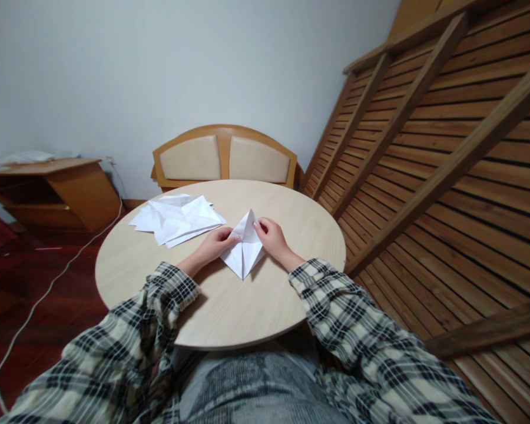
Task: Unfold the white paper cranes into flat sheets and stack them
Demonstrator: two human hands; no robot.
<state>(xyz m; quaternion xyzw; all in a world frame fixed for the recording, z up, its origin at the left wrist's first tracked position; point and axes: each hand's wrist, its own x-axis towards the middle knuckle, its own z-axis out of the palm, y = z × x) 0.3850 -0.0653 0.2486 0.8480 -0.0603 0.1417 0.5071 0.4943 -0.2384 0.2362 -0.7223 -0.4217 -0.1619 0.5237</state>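
Note:
A folded sheet of white paper is held just over the near middle of the round table. It has a diamond shape, with one point toward me, one away, and a slit down its near half. My left hand pinches its left edge, thumb on top and fingers mostly hidden. On the upper right edge, my right hand grips the paper between thumb and curled fingers. To the left of my left hand lies a stack of creased white paper sheets, partly unfolded and overlapping.
Behind the table stands a wooden headboard with cream panels, against the wall. A slatted wooden frame leans close along the right side. At left are a low wooden desk and a white cable across the dark red floor.

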